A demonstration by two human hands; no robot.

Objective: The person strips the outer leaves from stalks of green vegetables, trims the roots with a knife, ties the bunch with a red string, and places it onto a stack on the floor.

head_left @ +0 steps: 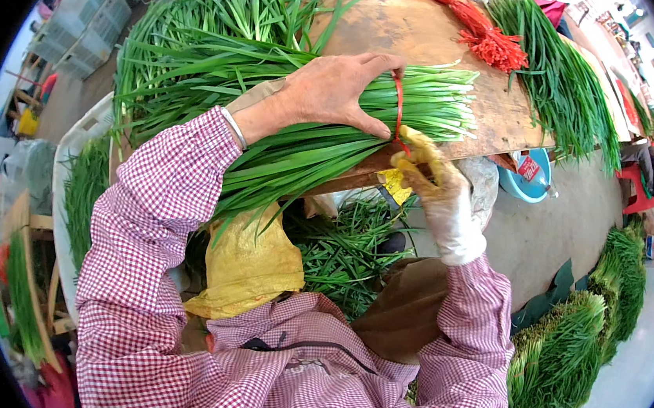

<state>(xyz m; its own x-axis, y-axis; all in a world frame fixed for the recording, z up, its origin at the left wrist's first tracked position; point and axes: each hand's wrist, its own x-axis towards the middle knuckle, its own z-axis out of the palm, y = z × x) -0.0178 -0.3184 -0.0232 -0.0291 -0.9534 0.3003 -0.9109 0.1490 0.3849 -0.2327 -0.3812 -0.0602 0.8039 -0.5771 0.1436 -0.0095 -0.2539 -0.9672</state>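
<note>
A thick bunch of garlic chives (pixel 301 150) lies across the near edge of the wooden table (pixel 384 21), pale stem ends to the right. A red tie (pixel 399 105) runs around it near the stems. My bare left hand (pixel 334 91) arches over the bunch, thumb and fingers spread on either side and pressing on it by the tie. My right hand (pixel 432 175), in a stained whitish glove, pinches the tie's lower end at the bunch's near side. Whether the tie is knotted is hidden by the fingers.
More loose chives (pixel 227 13) are heaped at the table's far left. A bundle of red ties (pixel 488 39) lies at the back beside another chive pile (pixel 560 77). Below are a blue basin (pixel 532 180), a yellow sack (pixel 255 256) and stacked chives (pixel 564 360); a white crate (pixel 72 148) stands left.
</note>
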